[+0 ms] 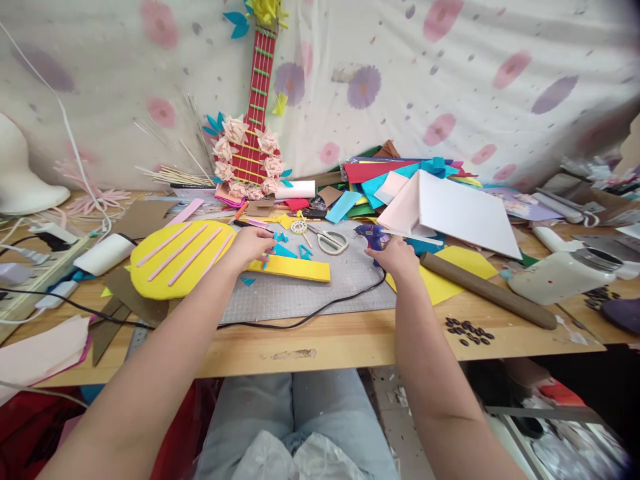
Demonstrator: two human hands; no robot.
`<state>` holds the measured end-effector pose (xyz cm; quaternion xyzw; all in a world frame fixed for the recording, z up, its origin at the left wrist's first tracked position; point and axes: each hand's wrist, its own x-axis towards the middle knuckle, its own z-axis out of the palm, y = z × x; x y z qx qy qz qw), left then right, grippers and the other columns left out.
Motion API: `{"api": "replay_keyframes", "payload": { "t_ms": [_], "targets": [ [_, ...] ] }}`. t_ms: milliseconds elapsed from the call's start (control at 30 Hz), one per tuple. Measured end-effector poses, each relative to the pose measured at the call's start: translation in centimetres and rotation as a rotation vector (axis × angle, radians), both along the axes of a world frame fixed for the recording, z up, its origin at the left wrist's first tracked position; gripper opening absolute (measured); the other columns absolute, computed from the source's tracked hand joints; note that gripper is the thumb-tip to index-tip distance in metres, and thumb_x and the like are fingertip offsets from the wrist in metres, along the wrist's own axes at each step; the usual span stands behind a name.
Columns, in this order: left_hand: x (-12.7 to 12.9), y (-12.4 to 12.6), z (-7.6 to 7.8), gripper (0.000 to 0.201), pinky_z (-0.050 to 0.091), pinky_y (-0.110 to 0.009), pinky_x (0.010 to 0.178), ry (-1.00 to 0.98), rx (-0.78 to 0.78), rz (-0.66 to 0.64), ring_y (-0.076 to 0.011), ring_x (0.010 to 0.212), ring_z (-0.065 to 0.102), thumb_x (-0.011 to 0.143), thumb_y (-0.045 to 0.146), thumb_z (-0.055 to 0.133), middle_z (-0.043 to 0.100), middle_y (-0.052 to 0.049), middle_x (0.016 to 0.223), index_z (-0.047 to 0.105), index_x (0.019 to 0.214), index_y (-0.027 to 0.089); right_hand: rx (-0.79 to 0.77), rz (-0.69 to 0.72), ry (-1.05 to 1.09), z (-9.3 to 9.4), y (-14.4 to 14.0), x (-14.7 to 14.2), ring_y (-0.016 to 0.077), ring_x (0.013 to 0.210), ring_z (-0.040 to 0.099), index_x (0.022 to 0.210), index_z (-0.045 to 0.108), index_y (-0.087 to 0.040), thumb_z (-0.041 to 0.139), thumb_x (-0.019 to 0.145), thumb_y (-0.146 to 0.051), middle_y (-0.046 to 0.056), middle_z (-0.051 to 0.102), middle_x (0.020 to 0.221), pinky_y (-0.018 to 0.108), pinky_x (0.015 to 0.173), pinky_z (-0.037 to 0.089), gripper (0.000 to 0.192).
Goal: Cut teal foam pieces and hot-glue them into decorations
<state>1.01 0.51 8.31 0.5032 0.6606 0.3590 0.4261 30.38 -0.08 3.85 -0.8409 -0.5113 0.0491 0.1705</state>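
Observation:
My right hand [397, 257] is wrapped round a blue hot glue gun [371, 235], with a pale glue stick [415, 236] jutting from its back. Its nozzle points left over the grey cutting mat [350, 280]. My left hand [251, 245] is closed in a pinch at a small blue strip [265, 261], above the neck [300, 268] of a yellow guitar shape. Pink strips cross the yellow body [165, 257], partly behind my left forearm. Small blue cut pieces [284, 250] lie beside my left fingers. White-handled scissors [333, 243] rest between the hands.
A decorated red guitar [255, 113] leans on the curtain. Coloured sheets and a white board [463, 210] are piled behind. At right lie a brown tube [490, 290], a white jar [565, 275] and dark beads [469, 331]. The black cord [300, 325] crosses the mat's front.

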Motion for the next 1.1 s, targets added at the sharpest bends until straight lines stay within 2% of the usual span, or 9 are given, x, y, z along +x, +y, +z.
{"api": "replay_keyframes", "payload": {
  "t_ms": [100,167,367,533,733,833,900,1000,1100],
  "targets": [
    [0.2,0.3,-0.7,0.019,0.047,-0.024,0.048,0.111,-0.017,-0.061,-0.0164,0.063,0.062,0.059,0.015,0.064,0.063,-0.004,0.069,0.062,0.078,0.013,-0.010,0.275,0.083,2.0,-1.4,-2.0,0.0242,0.081,0.058,0.083,0.053,-0.019,0.062,0.065,-0.052,0.007,0.063,0.083,0.034,0.069,0.042,0.038],
    [0.4,0.6,-1.3,0.030,0.046,-0.024,0.048,0.191,-0.012,-0.103,-0.0165,0.061,0.062,0.058,0.017,0.065,0.065,-0.005,0.070,0.063,0.088,0.014,0.099,0.486,0.171,2.7,-1.9,-4.8,0.0189,0.072,0.057,0.085,0.052,-0.020,0.060,0.070,-0.048,0.002,0.062,0.077,0.030,0.065,0.041,0.033],
    [1.2,0.7,-1.6,0.056,0.042,-0.026,0.047,0.443,0.010,-0.097,-0.0151,0.051,0.058,0.056,0.024,0.068,0.067,-0.005,0.083,0.055,0.109,0.017,0.408,0.953,0.136,1.9,-1.5,-12.9,0.0226,0.097,0.052,0.113,0.045,-0.018,0.067,0.067,-0.032,0.009,0.059,0.105,0.036,0.083,0.040,0.053],
    [1.5,0.6,-1.9,0.062,0.039,-0.025,0.050,0.505,0.015,-0.066,-0.0174,0.060,0.060,0.054,0.025,0.069,0.067,-0.005,0.084,0.051,0.113,0.017,0.389,0.918,0.089,0.8,-0.9,-14.8,0.0273,0.102,0.049,0.121,0.042,-0.015,0.066,0.067,-0.027,0.013,0.058,0.110,0.042,0.088,0.038,0.060],
    [0.7,0.2,-1.2,0.068,0.038,-0.024,0.052,0.342,0.057,-0.062,-0.0184,0.065,0.060,0.048,0.024,0.076,0.067,-0.004,0.079,0.055,0.112,0.018,0.430,0.957,0.300,-0.2,-0.3,-14.6,0.0258,0.098,0.051,0.118,0.042,-0.020,0.068,0.065,-0.023,0.008,0.062,0.099,0.042,0.086,0.039,0.059],
    [-1.0,0.3,0.1,0.040,0.039,-0.023,0.052,0.236,0.074,-0.143,-0.0161,0.061,0.059,0.062,0.028,0.068,0.066,-0.002,0.069,0.064,0.100,0.019,0.425,0.942,0.520,-1.5,-0.5,-14.5,0.0199,0.091,0.054,0.118,0.039,-0.022,0.067,0.066,-0.025,0.006,0.061,0.099,0.037,0.083,0.042,0.059],
    [-2.5,0.6,0.6,0.018,0.041,-0.022,0.057,0.245,0.171,-0.047,-0.0141,0.064,0.058,0.066,0.029,0.065,0.066,-0.001,0.067,0.068,0.080,0.018,0.385,0.947,0.623,-2.3,-0.8,-14.5,0.0167,0.085,0.054,0.118,0.039,-0.022,0.067,0.066,-0.026,0.005,0.060,0.099,0.034,0.079,0.044,0.059],
    [-4.5,0.9,0.3,0.014,0.041,-0.022,0.061,0.335,0.250,0.036,-0.0150,0.067,0.058,0.066,0.031,0.064,0.065,0.000,0.064,0.068,0.068,0.017,0.351,0.956,0.667,-3.0,-1.1,-14.7,0.0147,0.082,0.053,0.117,0.038,-0.021,0.066,0.066,-0.027,0.005,0.059,0.100,0.032,0.075,0.045,0.059],
    [-5.7,0.5,-0.6,0.009,0.042,-0.022,0.060,0.372,0.220,-0.004,-0.0172,0.068,0.060,0.060,0.028,0.069,0.065,-0.001,0.063,0.068,0.062,0.019,0.354,0.940,0.642,-3.1,-1.0,-14.8,0.0143,0.082,0.053,0.117,0.037,-0.021,0.064,0.067,-0.026,0.005,0.059,0.101,0.031,0.074,0.045,0.057]
  ]
}}
